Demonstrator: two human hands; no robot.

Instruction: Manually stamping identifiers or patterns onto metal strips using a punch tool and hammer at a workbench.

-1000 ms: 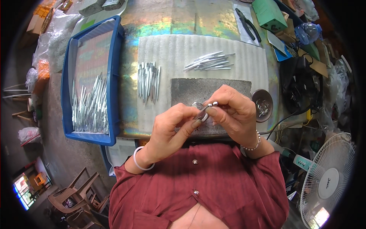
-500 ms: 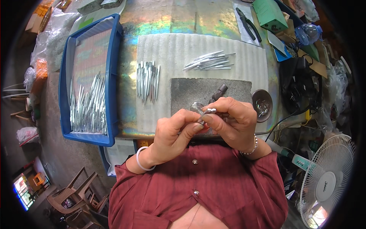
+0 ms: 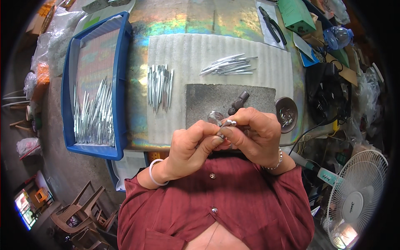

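Observation:
My left hand (image 3: 193, 143) and my right hand (image 3: 255, 134) meet over the near edge of a grey stone block (image 3: 204, 98), thumbs and fingers pinched. A small shiny metal piece (image 3: 230, 123) shows between my right thumb and fingers. What my left fingertips pinch beside it is mostly hidden. Just beyond my right hand a dark hammer head (image 3: 239, 102) lies on the block. A shiny, clear-looking lump (image 3: 215, 117) sits by my fingertips. On the foam sheet (image 3: 179, 50) are two bunches of thin silvery metal rods, one at the left (image 3: 160, 87), one behind the block (image 3: 229, 66).
A blue tray (image 3: 121, 83) of similar rods stands at the left. To the right sits a round bowl (image 3: 293, 104) with small metal bits. Dark-handled pliers (image 3: 271, 26), a green box (image 3: 295, 16) and a plastic bottle (image 3: 337, 36) are far right; a white fan (image 3: 354, 204) stands near right.
The view has shifted slightly. My hands stay pinched together at the same spot, and the shiny piece has turned a little between my fingers.

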